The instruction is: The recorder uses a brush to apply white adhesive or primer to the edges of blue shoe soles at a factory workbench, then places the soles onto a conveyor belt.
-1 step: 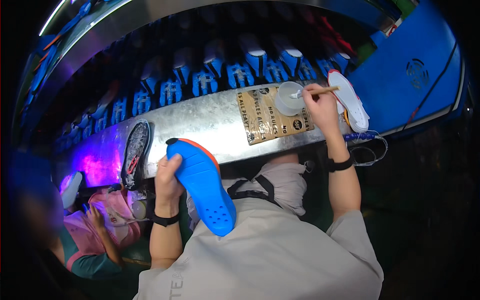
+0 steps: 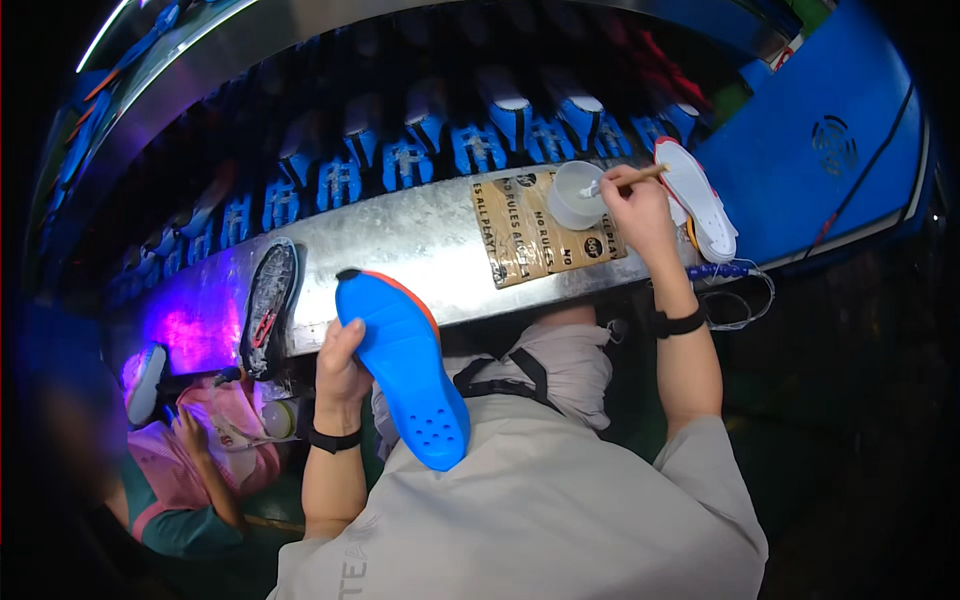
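Plastic cup (image 2: pixel 570 214); right hand (image 2: pixel 640 208) holds brush (image 2: pixel 645 174) at its mouth.

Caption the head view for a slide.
A blue shoe sole in the left hand, a wooden-handled brush in the right hand at a pale tub.

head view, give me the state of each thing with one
left grip, closed on blue sole
blue sole, held, holes at one end
right grip, closed on brush
brush, slanted, white end at mouth of tub
tub, upright, open-topped
cardboard, flat under tub
dark shoe part, lying on bench
white sole, not held
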Tool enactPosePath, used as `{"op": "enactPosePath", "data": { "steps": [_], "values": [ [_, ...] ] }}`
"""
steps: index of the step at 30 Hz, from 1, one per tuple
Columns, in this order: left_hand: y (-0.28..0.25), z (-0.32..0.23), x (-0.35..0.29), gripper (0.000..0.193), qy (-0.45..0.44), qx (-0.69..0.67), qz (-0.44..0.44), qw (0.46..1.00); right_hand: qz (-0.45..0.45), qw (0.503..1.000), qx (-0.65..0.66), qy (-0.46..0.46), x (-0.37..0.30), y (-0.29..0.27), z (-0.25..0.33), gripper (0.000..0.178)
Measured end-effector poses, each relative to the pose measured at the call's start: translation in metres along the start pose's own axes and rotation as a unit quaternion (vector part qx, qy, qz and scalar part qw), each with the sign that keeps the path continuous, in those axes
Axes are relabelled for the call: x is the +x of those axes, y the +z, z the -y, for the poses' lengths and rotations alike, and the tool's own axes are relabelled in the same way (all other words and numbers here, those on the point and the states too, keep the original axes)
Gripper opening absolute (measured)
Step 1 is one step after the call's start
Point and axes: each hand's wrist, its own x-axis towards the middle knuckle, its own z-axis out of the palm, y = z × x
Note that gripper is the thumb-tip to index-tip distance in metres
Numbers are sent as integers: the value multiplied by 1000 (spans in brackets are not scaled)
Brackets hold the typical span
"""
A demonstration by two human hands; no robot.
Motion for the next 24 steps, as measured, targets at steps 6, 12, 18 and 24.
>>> {"op": "enactPosePath", "data": {
  "steps": [6,12,18,24],
  "values": [
    [25,23,-38,89,-140,-94,189,967,41,998,-48,10,3,3,-3,20],
    [12,33,-35,86,-129,-142,132,973,-41,999,-18,-12,-13,3,24,16],
    [21,13,-24,87,-105,-91,123,983,136,944,301,17,-60,24,79,15],
    [25,12,-27,86,-114,-104,150,977,163,931,317,-79,-69,53,111,11]
  ]
}}
